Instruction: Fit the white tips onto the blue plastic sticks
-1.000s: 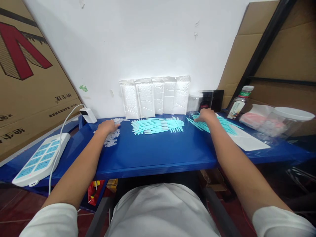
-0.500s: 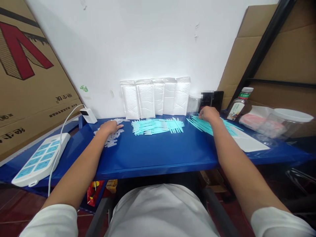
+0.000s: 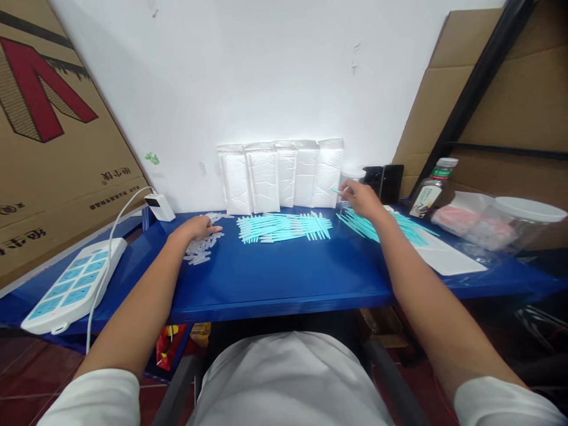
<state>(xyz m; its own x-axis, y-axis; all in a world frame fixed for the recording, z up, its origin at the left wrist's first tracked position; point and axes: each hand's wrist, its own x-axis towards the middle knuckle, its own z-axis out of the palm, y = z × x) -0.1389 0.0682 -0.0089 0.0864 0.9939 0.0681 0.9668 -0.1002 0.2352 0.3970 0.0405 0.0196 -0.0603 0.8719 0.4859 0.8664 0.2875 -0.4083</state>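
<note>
My right hand (image 3: 360, 198) is raised over the right-hand pile of teal sticks (image 3: 361, 227), its fingers pinching one thin teal stick (image 3: 336, 191) whose tip points left. At the left, my left hand (image 3: 196, 228) rests on a heap of small clear plastic caps (image 3: 202, 249). Its fingers are curled downward and closed, and whatever lies between them is hidden. Between the hands, a neat layer of teal sticks (image 3: 284, 227) lies on the blue table (image 3: 275, 272), several with clear caps on their ends.
White padded envelopes (image 3: 261, 180) lean on the wall behind. At the right stand a clear jar (image 3: 352, 175), dark phones (image 3: 392, 182), a bottle (image 3: 429, 190) and a lidded tub (image 3: 523, 222). A power strip (image 3: 75, 287) with a white cable lies at the left.
My right hand has lifted from the teal pile and moved up and left with one teal stick. My left hand has stayed at the clear caps, shifting only slightly.
</note>
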